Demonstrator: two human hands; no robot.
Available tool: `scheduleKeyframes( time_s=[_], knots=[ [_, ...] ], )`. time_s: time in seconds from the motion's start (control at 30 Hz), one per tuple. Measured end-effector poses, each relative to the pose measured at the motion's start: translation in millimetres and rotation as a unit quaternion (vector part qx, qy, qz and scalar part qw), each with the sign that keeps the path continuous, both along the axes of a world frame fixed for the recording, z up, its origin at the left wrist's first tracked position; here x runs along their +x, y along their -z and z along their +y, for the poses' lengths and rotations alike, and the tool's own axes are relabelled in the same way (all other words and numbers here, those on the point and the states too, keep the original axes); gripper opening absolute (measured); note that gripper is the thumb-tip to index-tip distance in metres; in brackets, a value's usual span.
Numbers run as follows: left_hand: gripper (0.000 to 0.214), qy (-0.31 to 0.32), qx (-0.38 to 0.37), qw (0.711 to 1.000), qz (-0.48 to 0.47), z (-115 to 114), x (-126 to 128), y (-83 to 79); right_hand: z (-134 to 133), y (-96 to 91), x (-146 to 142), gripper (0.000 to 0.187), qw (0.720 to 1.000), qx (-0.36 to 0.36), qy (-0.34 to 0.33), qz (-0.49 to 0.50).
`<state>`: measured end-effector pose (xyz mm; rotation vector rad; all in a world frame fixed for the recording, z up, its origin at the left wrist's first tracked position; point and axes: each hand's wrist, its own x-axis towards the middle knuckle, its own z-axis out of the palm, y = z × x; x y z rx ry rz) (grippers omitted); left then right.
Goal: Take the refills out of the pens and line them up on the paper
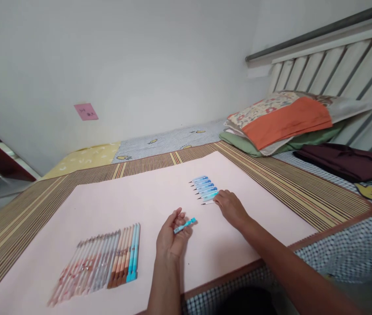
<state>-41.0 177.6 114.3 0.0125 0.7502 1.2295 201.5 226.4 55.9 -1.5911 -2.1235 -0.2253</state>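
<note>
My left hand (173,236) is turned palm up, its fingers partly curled around a short light-blue pen piece (185,225) that looks like a cap. To its right, my right hand (230,206) pinches the end of a thin white pen (208,202) whose dark tip points left. That pen lies at the near end of a row of blue-and-white pens (204,187), all with dark tips to the left. Left of my hands, a long side-by-side row of slender pens (97,258) runs from pinkish and clear ones to brown and bright-blue ones.
A pale pink sheet (159,188) lies under the pens, over a striped mat (271,183) on a bed. Pillows (284,118) and a folded maroon cloth (350,162) are at the right, by a white slatted headboard (337,70). A pink note (86,111) is on the wall.
</note>
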Motion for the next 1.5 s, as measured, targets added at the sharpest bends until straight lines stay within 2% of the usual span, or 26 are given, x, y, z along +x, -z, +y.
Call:
scheduleKeyframes(
  time_s=[0.23, 0.47, 0.63, 0.93, 1.5],
  knots=[
    [0.012, 0.003, -0.005, 1.0, 0.0, -1, 3, -2.9, 1, 1.1, 1, 0.022, 1.0, 0.014, -0.011, 0.009],
    [0.013, 0.002, -0.004, 1.0, -0.001, -1, 2, -1.2, -9, 8.9, 17, 0.003, 0.987, 0.034, 0.05, 0.15],
    [0.011, 0.015, 0.0, 1.0, -0.012, -1, 2, 0.1, -9, 13.8, 15, 0.002, 0.985, 0.013, 0.06, 0.159],
    [0.011, 0.01, 0.0, 1.0, -0.003, 0, 2, 0.0, -2, 4.3, 11, 0.014, 0.971, -0.034, 0.116, 0.206],
    [0.015, 0.009, -0.009, 1.0, 0.002, -1, 4, -3.8, 3, -0.2, 6, 0.015, 0.98, -0.03, 0.136, 0.141]
  ],
)
